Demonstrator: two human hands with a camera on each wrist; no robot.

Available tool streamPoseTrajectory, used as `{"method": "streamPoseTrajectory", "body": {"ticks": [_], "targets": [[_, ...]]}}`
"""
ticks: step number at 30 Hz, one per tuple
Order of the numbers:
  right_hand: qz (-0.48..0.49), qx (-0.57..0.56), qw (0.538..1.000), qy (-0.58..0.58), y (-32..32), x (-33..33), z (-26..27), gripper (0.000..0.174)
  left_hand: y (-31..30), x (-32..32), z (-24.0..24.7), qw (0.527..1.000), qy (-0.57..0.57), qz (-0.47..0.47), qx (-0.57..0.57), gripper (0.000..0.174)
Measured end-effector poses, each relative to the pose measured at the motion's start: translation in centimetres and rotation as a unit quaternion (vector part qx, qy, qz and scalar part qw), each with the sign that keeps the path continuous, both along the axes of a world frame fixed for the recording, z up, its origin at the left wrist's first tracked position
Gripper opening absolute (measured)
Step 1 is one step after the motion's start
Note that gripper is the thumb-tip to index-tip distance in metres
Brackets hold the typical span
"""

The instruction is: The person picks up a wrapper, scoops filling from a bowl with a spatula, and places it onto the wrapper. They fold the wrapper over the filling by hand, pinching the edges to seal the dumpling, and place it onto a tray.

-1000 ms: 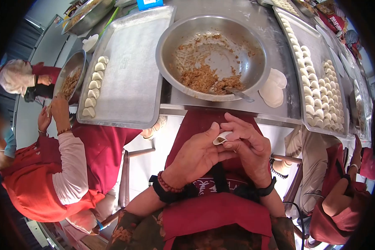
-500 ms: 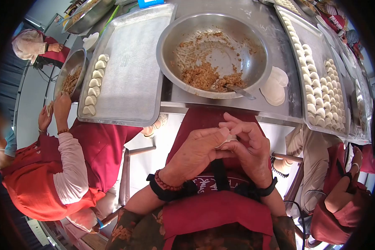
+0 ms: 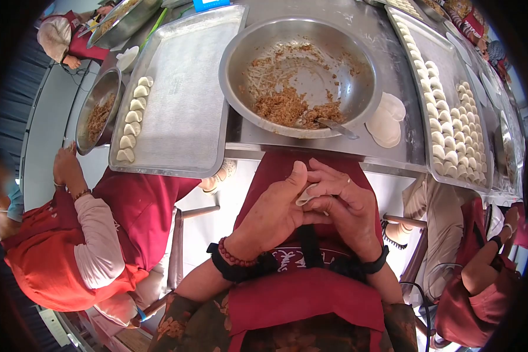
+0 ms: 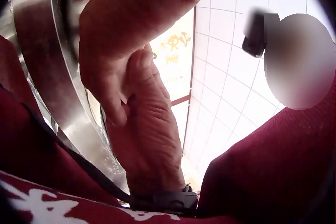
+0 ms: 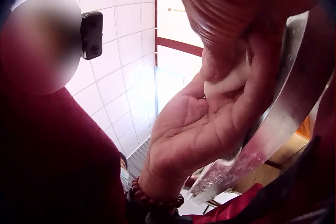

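While your left hand (image 3: 268, 220) curls its fingers round the dumpling (image 3: 306, 196), your right hand (image 3: 358, 216) pinches it, apparently to steady the fold, above your apron (image 3: 305, 296) and short of the counter (image 3: 413, 144). The mixing bowl (image 3: 364, 88) sits directly ahead, presumably for easy scooping; left of it, the tray (image 3: 185, 105) offers broad room beside one row of folded dumplings (image 3: 133, 118).

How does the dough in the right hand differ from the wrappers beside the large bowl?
The piece of dough is curved, while the wrappers lie flat. The right hand pinches the piece of dough; the wrappers rest on the table. The piece of dough is partly hidden by fingers, whereas the wrappers overlap each other. Both are pale.
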State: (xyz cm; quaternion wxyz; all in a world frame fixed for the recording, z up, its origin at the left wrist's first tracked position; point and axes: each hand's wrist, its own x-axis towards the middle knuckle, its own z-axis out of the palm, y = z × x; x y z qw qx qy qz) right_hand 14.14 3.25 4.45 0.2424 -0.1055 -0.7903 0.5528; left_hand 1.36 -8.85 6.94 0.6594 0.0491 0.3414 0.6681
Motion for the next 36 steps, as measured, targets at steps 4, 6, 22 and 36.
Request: {"method": "streamPoseTrajectory", "body": {"ticks": [4,6,22,36], "targets": [[-0.038,-0.128,0.99,0.034,-0.6,0.0,-0.3,0.015,0.0,0.0,-0.7,0.999,-0.036,0.007,0.015,0.055],[-0.069,-0.204,0.975,0.049,-0.9,-0.2,0.3,0.013,-0.1,0.0,-0.7,0.998,-0.063,0.01,0.018,0.051],[-0.035,-0.104,0.993,0.049,-0.1,0.0,-0.3,0.013,-0.2,0.3,-0.8,1.0,-0.005,0.0,0.023,0.051],[-0.038,-0.191,0.98,0.031,-0.7,0.0,-0.4,0.028,-0.2,-0.1,-0.7,1.0,0.023,-0.003,0.003,0.037]]}}
